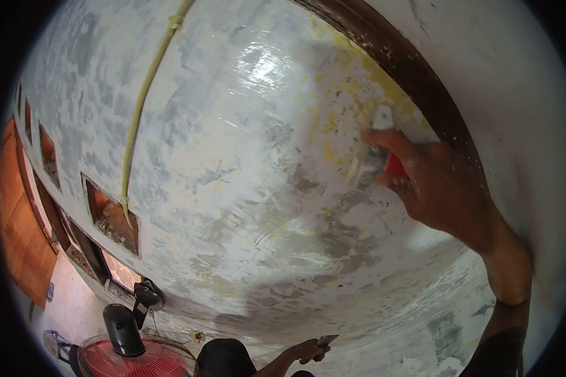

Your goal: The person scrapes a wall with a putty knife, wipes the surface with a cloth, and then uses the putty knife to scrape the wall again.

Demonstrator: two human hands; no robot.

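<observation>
My right hand (449,182) is raised against the wall and closed around the red handle of a putty knife (370,166). The tool's wide blade, blurred by motion, lies at the wall surface (251,169), which is patched with white and grey filler and yellow paint. Low in the view, my left hand (309,352) is closed on a second small scraper (327,340), its flat blade pointing right and away from the wall tool. The handle in that hand is mostly hidden by the fingers.
A dark brown wooden frame (421,75) curves along the upper right. A yellow conduit (143,94) runs down the wall to a square opening (110,213). At lower left stands a red and black fan (132,352), with an orange wooden door (24,220) behind.
</observation>
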